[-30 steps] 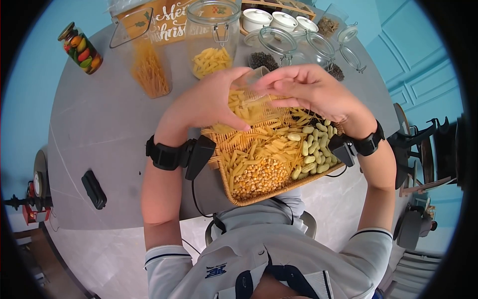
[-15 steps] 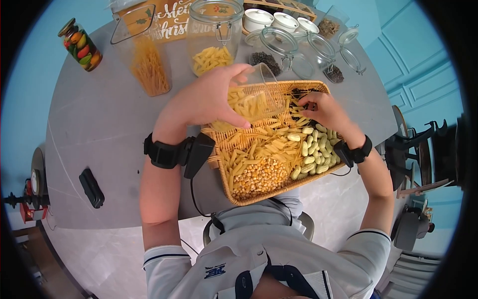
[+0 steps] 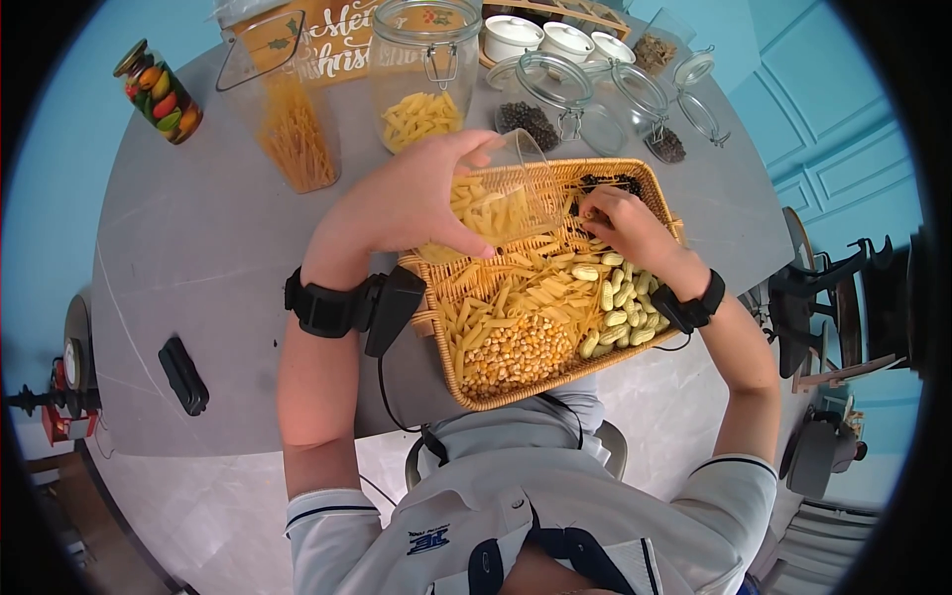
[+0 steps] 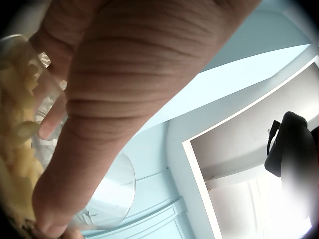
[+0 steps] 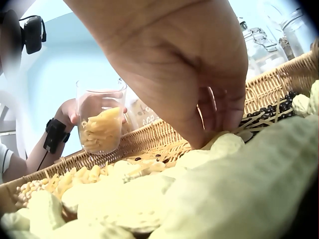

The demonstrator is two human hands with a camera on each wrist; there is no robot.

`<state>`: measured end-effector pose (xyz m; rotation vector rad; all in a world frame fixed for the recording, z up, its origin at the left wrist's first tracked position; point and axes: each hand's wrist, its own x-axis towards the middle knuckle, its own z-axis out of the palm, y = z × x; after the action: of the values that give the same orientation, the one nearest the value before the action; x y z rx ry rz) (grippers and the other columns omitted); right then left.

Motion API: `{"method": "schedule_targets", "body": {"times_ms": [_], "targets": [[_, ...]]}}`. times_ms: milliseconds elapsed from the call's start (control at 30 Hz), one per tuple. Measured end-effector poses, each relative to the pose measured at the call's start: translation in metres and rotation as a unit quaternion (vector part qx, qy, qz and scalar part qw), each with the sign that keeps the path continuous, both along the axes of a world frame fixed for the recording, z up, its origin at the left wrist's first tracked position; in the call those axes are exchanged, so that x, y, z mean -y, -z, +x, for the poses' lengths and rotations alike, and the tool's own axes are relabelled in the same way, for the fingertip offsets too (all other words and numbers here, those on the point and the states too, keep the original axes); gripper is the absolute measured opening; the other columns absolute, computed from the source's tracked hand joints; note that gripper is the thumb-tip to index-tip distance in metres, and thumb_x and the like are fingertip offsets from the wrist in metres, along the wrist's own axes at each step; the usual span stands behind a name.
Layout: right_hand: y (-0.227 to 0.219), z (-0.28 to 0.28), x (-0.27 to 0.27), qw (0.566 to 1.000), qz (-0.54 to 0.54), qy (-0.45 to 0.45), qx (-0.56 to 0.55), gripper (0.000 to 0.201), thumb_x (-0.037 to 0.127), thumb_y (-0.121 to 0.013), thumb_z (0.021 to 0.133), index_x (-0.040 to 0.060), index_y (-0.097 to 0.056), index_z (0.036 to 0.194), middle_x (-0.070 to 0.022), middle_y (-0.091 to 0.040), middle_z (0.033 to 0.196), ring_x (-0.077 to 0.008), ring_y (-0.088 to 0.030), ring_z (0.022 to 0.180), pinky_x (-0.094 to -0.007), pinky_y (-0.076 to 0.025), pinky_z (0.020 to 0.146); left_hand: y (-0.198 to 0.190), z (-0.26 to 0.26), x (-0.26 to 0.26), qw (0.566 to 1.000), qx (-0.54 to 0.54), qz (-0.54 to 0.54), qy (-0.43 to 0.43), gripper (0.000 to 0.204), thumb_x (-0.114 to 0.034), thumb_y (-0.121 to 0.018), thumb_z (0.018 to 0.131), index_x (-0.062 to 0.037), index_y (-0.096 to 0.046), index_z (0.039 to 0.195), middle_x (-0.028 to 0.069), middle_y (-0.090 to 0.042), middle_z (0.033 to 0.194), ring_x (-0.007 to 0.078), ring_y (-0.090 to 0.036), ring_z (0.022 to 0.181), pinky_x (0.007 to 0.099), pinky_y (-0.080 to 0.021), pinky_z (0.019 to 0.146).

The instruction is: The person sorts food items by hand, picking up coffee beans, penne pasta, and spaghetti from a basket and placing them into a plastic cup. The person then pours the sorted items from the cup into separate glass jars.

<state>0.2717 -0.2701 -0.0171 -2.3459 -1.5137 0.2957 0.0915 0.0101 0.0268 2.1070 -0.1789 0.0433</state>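
My left hand (image 3: pixel 412 198) grips a clear glass (image 3: pixel 541 188), tilted over the wicker basket (image 3: pixel 456 377) and partly filled with penne. In the right wrist view the glass (image 5: pixel 84 99) shows its penne heaped toward one side. The right hand (image 3: pixel 635 228) reaches down into the far right part of the basket, beside black beans (image 3: pixel 623 183). Its thumb and fingers pinch at penne (image 5: pixel 213 137) lying there; the fingertips are partly hidden. Loose penne (image 3: pixel 560 288) spreads over the basket's middle, with corn kernels (image 3: pixel 521 352) at the near side and peanuts (image 3: pixel 625 307) at the right.
Behind the basket stand a large clip-top jar (image 3: pixel 421 74) of penne, a clear spaghetti container (image 3: pixel 297 139) and open jars with dark contents (image 3: pixel 531 121). White lidded pots (image 3: pixel 514 40) are farther back. A jar of colourful contents (image 3: pixel 164 99) and a black case (image 3: pixel 183 375) lie leftward.
My right hand has moved from the glass's mouth down into the basket's far right, near the black beans. The left hand keeps holding the glass in nearly the same place.
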Motion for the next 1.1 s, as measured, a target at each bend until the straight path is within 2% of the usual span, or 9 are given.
{"method": "schedule_targets", "body": {"times_ms": [233, 333, 433, 533, 733, 833, 933, 1033, 1100], "targets": [[0.005, -0.002, -0.002, 0.994, 0.062, -0.035, 0.086, 0.022, -0.001, -0.068, 0.085, -0.0036, -0.063, 0.106, -0.0178, -0.065, 0.097, -0.039, -0.064, 0.092, -0.0444, -0.052, 0.08, -0.002, -0.001, 0.0, 1.0, -0.006, 0.001, 0.002, 0.111, -0.024, -0.092, 0.058, 0.0037, -0.037, 0.15, 0.0231, -0.057, 0.138, 0.032, -0.054, 0.131, 0.0391, -0.041, 0.11], [-0.005, -0.005, -0.005, 0.997, 0.013, -0.032, 0.062, 0.028, -0.001, -0.069, 0.084, -0.0029, -0.064, 0.112, -0.0177, -0.067, 0.1, -0.0368, -0.066, 0.092, -0.0426, -0.053, 0.078, -0.002, -0.001, 0.0, 1.0, -0.003, 0.011, 0.004, 0.111, -0.024, -0.093, 0.058, 0.004, -0.037, 0.15, 0.0233, -0.057, 0.139, 0.0313, -0.054, 0.132, 0.0389, -0.041, 0.11], [-0.016, -0.002, -0.006, 1.0, -0.014, 0.016, -0.012, 0.027, 0.002, -0.07, 0.086, -0.0029, -0.067, 0.113, -0.0181, -0.07, 0.103, -0.0344, -0.069, 0.089, -0.0401, -0.054, 0.077, 0.001, 0.0, -0.002, 1.0, 0.002, 0.006, 0.005, 0.111, -0.024, -0.093, 0.057, 0.0039, -0.037, 0.15, 0.0235, -0.057, 0.139, 0.0313, -0.054, 0.132, 0.0388, -0.041, 0.11], [-0.011, 0.008, -0.002, 0.996, 0.072, 0.056, -0.016, 0.025, 0.005, -0.071, 0.088, -0.0025, -0.07, 0.112, -0.0189, -0.072, 0.103, -0.0325, -0.07, 0.085, -0.0371, -0.054, 0.077, 0.002, 0.0, -0.003, 1.0, 0.005, 0.003, 0.004, 0.112, -0.024, -0.093, 0.057, 0.0043, -0.036, 0.15, 0.0235, -0.057, 0.139, 0.0316, -0.054, 0.132, 0.0388, -0.041, 0.11], [-0.011, 0.009, -0.001, 0.993, 0.084, 0.08, -0.024, 0.023, 0.007, -0.072, 0.089, -0.0005, -0.073, 0.111, -0.0186, -0.073, 0.098, -0.0292, -0.071, 0.083, -0.0342, -0.055, 0.076, 0.0, 0.0, -0.002, 1.0, 0.001, 0.015, 0.008, 0.112, -0.025, -0.093, 0.058, 0.0052, -0.036, 0.15, 0.0238, -0.056, 0.139, 0.0319, -0.053, 0.132, 0.039, -0.041, 0.11], [-0.008, 0.016, 0.002, 0.992, 0.088, 0.081, -0.027, 0.022, 0.009, -0.073, 0.089, 0.0006, -0.074, 0.11, -0.0163, -0.075, 0.094, -0.0225, -0.072, 0.079, -0.0321, -0.055, 0.073, -0.001, 0.0, -0.002, 1.0, -0.003, 0.015, 0.008, 0.112, -0.024, -0.093, 0.058, 0.0053, -0.036, 0.15, 0.0241, -0.056, 0.139, 0.0319, -0.053, 0.132, 0.0394, -0.041, 0.111], [-0.013, 0.016, 0.001, 0.986, 0.122, 0.096, -0.058, 0.02, 0.008, -0.074, 0.09, -0.0003, -0.075, 0.108, -0.0126, -0.076, 0.088, -0.0153, -0.071, 0.073, -0.0274, -0.056, 0.069, -0.001, 0.0, -0.002, 1.0, -0.008, 0.02, 0.007, 0.112, -0.024, -0.093, 0.058, 0.0054, -0.036, 0.15, 0.0245, -0.056, 0.139, 0.0319, -0.053, 0.132, 0.0392, -0.041, 0.111], [-0.028, 0.019, -0.004, 0.962, 0.163, 0.13, -0.174, 0.019, 0.007, -0.073, 0.09, -0.0018, -0.075, 0.107, -0.0103, -0.076, 0.084, -0.0108, -0.069, 0.071, -0.0234, -0.056, 0.067, 0.0, 0.0, -0.001, 1.0, -0.007, 0.02, 0.003, 0.112, -0.023, -0.093, 0.057, 0.0052, -0.036, 0.15, 0.0248, -0.056, 0.139, 0.0319, -0.053, 0.133, 0.039, -0.041, 0.111], [-0.054, 0.001, -0.016, 0.955, 0.172, 0.093, -0.225, 0.018, 0.006, -0.073, 0.091, -0.003, -0.075, 0.107, -0.0092, -0.075, 0.085, -0.01, -0.069, 0.07, -0.0222, -0.055, 0.067, -0.002, 0.0, 0.0, 1.0, -0.016, 0.016, 0.005, 0.112, -0.022, -0.093, 0.057, 0.0053, -0.036, 0.149, 0.0243, -0.056, 0.139, 0.0314, -0.053, 0.133, 0.039, -0.041, 0.111]]}}
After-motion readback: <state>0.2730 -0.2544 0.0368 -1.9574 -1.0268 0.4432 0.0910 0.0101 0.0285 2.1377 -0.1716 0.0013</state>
